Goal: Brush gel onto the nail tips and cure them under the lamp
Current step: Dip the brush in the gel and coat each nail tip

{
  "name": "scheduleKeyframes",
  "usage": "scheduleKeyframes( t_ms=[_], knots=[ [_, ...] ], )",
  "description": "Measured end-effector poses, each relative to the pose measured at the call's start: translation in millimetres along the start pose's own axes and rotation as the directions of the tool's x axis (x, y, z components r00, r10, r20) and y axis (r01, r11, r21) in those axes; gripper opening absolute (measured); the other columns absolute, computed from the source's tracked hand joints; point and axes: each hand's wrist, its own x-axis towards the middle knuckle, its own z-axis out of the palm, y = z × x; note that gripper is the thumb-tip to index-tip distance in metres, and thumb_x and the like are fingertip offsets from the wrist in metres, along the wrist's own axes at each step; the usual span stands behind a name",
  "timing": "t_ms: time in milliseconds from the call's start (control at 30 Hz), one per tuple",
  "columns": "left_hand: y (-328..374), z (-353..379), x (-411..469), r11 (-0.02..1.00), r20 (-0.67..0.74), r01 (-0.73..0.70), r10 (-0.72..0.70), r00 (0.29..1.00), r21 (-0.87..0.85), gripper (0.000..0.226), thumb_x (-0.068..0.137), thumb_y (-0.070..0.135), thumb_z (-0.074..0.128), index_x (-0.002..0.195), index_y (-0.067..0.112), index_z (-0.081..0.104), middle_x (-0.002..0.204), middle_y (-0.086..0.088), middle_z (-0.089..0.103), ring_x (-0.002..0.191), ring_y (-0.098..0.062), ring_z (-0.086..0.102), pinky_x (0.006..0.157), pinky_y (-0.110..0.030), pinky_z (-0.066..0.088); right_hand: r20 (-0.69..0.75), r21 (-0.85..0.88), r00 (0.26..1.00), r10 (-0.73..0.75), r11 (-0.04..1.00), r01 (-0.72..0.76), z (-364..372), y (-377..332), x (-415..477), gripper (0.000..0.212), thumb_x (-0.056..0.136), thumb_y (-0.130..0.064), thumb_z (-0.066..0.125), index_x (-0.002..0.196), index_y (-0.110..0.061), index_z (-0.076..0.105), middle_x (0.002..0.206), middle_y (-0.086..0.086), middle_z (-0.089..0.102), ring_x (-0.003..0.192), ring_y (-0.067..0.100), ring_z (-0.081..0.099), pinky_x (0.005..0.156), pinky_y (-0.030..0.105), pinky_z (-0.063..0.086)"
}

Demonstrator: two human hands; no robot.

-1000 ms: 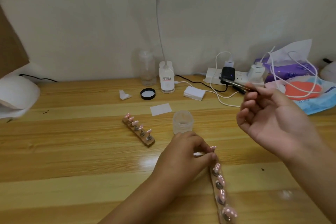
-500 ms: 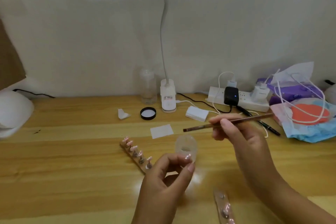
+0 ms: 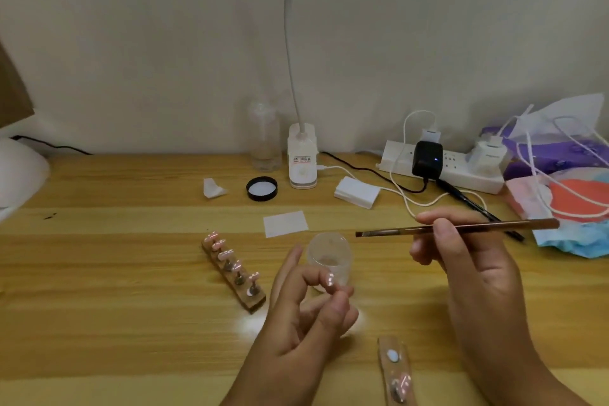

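The left hand (image 3: 296, 333) is raised just in front of the clear jar (image 3: 329, 254), thumb and forefinger pinching a single pink nail tip (image 3: 330, 280) that overlaps the jar's lower edge in this view. To the right of the jar, the right hand (image 3: 471, 273) grips a thin brown brush (image 3: 461, 227), held almost level with its bristle end pointing toward the jar and stopping just short of it, above the rim. Left of the jar, a wooden holder (image 3: 250, 298) lies at a slant on the table (image 3: 115, 273), carrying a row of pink tips. A second holder (image 3: 397, 376) sits in front of the jar and to its right, with what look like a few tips on it, though blur hides how many. The white curing lamp (image 3: 19, 171) stands far to the jar's left. Behind the jar lie a white wipe (image 3: 285, 223) and a black lid (image 3: 262, 188).
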Motion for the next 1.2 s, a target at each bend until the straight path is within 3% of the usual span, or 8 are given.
scheduleKeyframes(
  t_ms=[100, 200, 400, 533, 767, 967, 1067, 1200],
  knots=[
    [1, 1, -1, 0.988, 0.010, 0.065, -0.064, 0.998, -0.141, 0.008, 0.077, 0.030, 0.068, 0.069, 0.028, 0.065, 0.141, 0.031, 0.043, 0.112, -0.012, 0.065, 0.090, -0.025, 0.054, 0.075, -0.030, 0.995, -0.058, 0.998, 0.061, 1, 0, -4, 0.014, 0.098, -0.028, 0.055, 0.096, -0.028, 0.069, 0.080, 0.003, 0.065, 0.076, 0.012, 0.062, 0.073, 0.018, 0.051],
    [1, 0, -2, 0.969, 0.005, 0.085, -0.086, 0.996, -0.232, 0.012, 0.076, 0.037, 0.069, 0.070, 0.027, 0.066, 0.134, 0.031, 0.052, 0.113, -0.017, 0.064, 0.089, -0.025, 0.054, 0.152, -0.087, 0.985, -0.085, 0.991, 0.099, 4, 0, -7, 0.014, 0.092, -0.033, 0.055, 0.094, -0.031, 0.067, 0.079, -0.001, 0.063, 0.075, 0.016, 0.060, 0.073, 0.026, 0.051],
    [-1, 0, -1, 0.978, 0.022, 0.063, -0.060, 0.998, -0.199, 0.010, 0.077, 0.027, 0.058, 0.070, 0.029, 0.064, 0.131, 0.032, 0.054, 0.113, -0.017, 0.065, 0.085, -0.021, 0.054, 0.221, -0.187, 0.973, -0.064, 0.977, 0.106, 8, 5, -7, 0.018, 0.088, -0.036, 0.048, 0.095, -0.027, 0.062, 0.085, -0.007, 0.061, 0.076, 0.017, 0.055, 0.070, 0.029, 0.047],
    [-1, 0, 0, 0.980, 0.035, 0.064, -0.059, 0.998, -0.190, 0.009, 0.077, 0.026, 0.060, 0.071, 0.030, 0.066, 0.132, 0.031, 0.053, 0.112, -0.018, 0.065, 0.083, -0.020, 0.054, 0.256, -0.285, 0.964, -0.077, 0.947, 0.151, 9, 9, -5, 0.016, 0.088, -0.034, 0.046, 0.092, -0.028, 0.061, 0.086, -0.014, 0.060, 0.079, 0.015, 0.054, 0.071, 0.019, 0.042],
    [0, -2, 2, 0.967, 0.017, 0.091, -0.089, 0.996, -0.236, 0.008, 0.068, 0.031, 0.069, 0.071, 0.024, 0.066, 0.132, 0.026, 0.056, 0.110, -0.022, 0.066, 0.085, -0.023, 0.055, 0.291, -0.347, 0.957, 0.007, 0.933, 0.099, 9, 11, -3, 0.021, 0.082, -0.038, 0.045, 0.085, -0.028, 0.064, 0.088, -0.014, 0.063, 0.087, 0.016, 0.055, 0.073, 0.017, 0.039],
    [-3, 0, 1, 0.978, 0.011, 0.077, -0.077, 0.997, -0.196, 0.007, 0.073, 0.023, 0.064, 0.075, 0.024, 0.070, 0.133, 0.032, 0.052, 0.111, -0.015, 0.065, 0.088, -0.020, 0.053, 0.148, -0.133, 0.988, 0.050, 0.991, -0.030, 1, 6, 2, 0.016, 0.082, -0.014, 0.048, 0.083, -0.017, 0.064, 0.082, -0.009, 0.064, 0.078, 0.010, 0.057, 0.074, 0.018, 0.046],
    [-2, 0, 2, 0.973, 0.007, 0.083, -0.083, 0.997, -0.216, 0.009, 0.072, 0.022, 0.063, 0.070, 0.027, 0.070, 0.134, 0.031, 0.052, 0.111, -0.015, 0.065, 0.086, -0.021, 0.054, 0.046, -0.043, 0.995, 0.086, 0.996, -0.084, -5, 3, 6, 0.018, 0.078, -0.012, 0.045, 0.081, -0.008, 0.062, 0.074, -0.008, 0.061, 0.072, 0.002, 0.055, 0.068, 0.010, 0.045],
    [-3, -1, 3, 0.971, 0.007, 0.094, -0.095, 0.995, -0.222, 0.006, 0.071, 0.022, 0.064, 0.071, 0.025, 0.069, 0.134, 0.029, 0.053, 0.110, -0.017, 0.066, 0.086, -0.021, 0.054, -0.013, -0.024, 0.992, 0.128, 0.992, -0.128, -10, 4, 6, 0.018, 0.077, -0.015, 0.044, 0.077, -0.011, 0.061, 0.072, -0.006, 0.058, 0.069, 0.003, 0.053, 0.065, 0.010, 0.045]
  ],
)
